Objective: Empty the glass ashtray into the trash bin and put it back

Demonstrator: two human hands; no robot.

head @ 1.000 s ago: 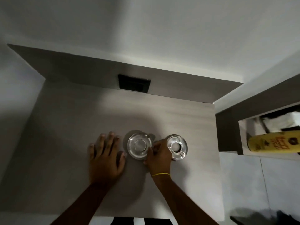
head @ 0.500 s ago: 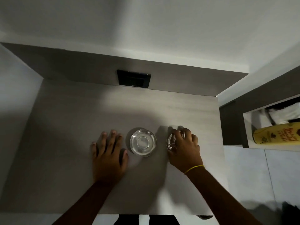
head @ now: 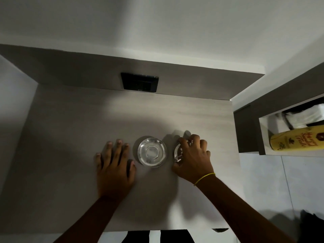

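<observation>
Two round glass ashtrays sit side by side on a grey wooden tabletop (head: pixel 73 137). The left ashtray (head: pixel 151 152) stands uncovered in the middle of the table. The right ashtray (head: pixel 178 152) is mostly hidden under my right hand (head: pixel 193 157), whose fingers curl over and around its rim. My left hand (head: pixel 114 165) lies flat on the table, fingers spread, just left of the uncovered ashtray and not touching it. No trash bin is in view.
A black socket plate (head: pixel 139 82) is set in the raised back panel of the table. To the right, a wall niche holds a yellow bottle (head: pixel 296 138) lying on its side and white folded paper (head: pixel 308 115). Tiled floor lies at the right.
My right hand left the rim of the left ashtray, moved to the right and closed over the right ashtray. My left hand has stayed flat on the table.
</observation>
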